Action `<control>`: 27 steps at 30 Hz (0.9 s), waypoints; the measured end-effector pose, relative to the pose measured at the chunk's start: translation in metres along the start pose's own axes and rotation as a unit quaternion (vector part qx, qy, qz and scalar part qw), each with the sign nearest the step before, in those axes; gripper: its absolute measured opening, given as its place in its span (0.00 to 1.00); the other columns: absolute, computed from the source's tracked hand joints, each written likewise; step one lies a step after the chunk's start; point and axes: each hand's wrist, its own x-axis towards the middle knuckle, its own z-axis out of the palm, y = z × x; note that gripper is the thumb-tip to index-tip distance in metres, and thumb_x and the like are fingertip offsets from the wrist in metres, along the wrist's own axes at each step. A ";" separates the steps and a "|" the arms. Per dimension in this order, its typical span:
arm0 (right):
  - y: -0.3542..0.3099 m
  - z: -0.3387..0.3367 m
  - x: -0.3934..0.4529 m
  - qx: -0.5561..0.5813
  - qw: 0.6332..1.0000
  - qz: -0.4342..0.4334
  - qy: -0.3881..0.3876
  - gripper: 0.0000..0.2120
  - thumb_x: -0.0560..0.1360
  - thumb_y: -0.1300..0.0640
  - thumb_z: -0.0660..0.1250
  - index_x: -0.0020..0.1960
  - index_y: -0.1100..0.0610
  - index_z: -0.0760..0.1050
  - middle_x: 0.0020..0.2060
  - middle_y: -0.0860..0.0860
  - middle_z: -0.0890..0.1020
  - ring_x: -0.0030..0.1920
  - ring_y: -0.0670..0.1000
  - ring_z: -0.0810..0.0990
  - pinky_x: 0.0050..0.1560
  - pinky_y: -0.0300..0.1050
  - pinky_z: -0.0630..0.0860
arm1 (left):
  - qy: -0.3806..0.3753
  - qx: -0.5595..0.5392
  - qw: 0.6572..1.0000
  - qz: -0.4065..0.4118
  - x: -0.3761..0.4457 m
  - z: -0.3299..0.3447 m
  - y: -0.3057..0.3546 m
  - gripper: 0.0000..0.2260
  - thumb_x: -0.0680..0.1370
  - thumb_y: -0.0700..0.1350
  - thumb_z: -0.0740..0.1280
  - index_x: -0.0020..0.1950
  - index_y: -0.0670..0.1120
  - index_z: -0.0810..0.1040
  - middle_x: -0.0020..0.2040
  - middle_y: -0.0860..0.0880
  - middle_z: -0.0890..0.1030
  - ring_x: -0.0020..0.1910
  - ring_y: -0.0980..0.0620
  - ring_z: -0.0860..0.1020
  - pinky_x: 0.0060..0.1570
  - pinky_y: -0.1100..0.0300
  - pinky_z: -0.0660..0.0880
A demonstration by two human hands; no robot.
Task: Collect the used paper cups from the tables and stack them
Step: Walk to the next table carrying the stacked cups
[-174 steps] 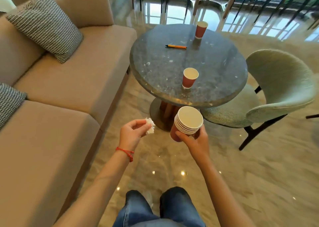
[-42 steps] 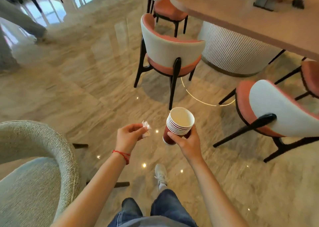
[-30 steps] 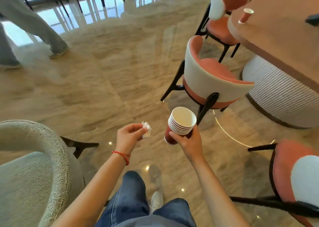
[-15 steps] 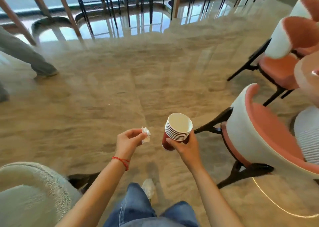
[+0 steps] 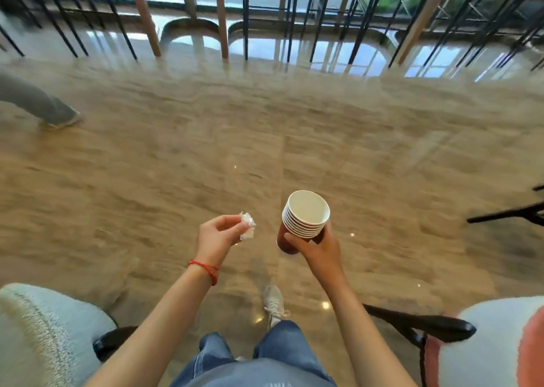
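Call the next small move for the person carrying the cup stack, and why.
Probably keep turning toward a table: the right hand holds the cup stack, the left hand pinches a crumpled tissue, and only bare floor lies ahead, no loose cup.

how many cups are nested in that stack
About 7 by the visible rims, all nested in one stack of cups held in the right hand; the rims are tightly packed, so the count may be off.

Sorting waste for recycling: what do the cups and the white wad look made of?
Cups: likely paper, with rolled white rims, matte white inside, red outside. Wad: probably crumpled tissue, though glints leave plastic wrap possible.
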 end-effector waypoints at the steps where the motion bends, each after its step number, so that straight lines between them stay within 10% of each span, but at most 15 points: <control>1: -0.005 0.002 0.019 -0.006 1.000 -0.002 -0.020 0.25 0.63 0.62 0.79 0.52 0.45 0.72 0.49 0.43 0.81 0.50 0.38 0.79 0.48 0.32 0.74 | 0.014 -0.009 1.000 0.000 0.010 0.003 0.005 0.04 0.70 0.37 0.72 0.41 0.45 0.81 0.31 0.54 0.83 0.33 0.60 0.80 0.38 0.65 0.78; 9: -0.044 0.050 0.139 -0.067 0.984 -0.024 -0.162 0.24 0.61 0.56 0.79 0.49 0.41 0.71 0.49 0.43 0.81 0.52 0.49 0.79 0.55 0.54 0.76 | 0.144 -0.105 0.984 0.002 0.070 -0.011 0.042 0.06 0.70 0.34 0.71 0.39 0.44 0.80 0.29 0.55 0.83 0.31 0.62 0.80 0.31 0.70 0.76; 27: -0.119 0.395 0.257 -0.088 0.901 -0.087 -0.415 0.27 0.62 0.60 0.79 0.54 0.44 0.71 0.51 0.46 0.81 0.54 0.47 0.79 0.56 0.47 0.76 | 0.371 -0.233 0.898 0.039 0.216 -0.249 0.108 0.05 0.70 0.34 0.71 0.39 0.43 0.80 0.30 0.52 0.83 0.31 0.59 0.81 0.33 0.68 0.78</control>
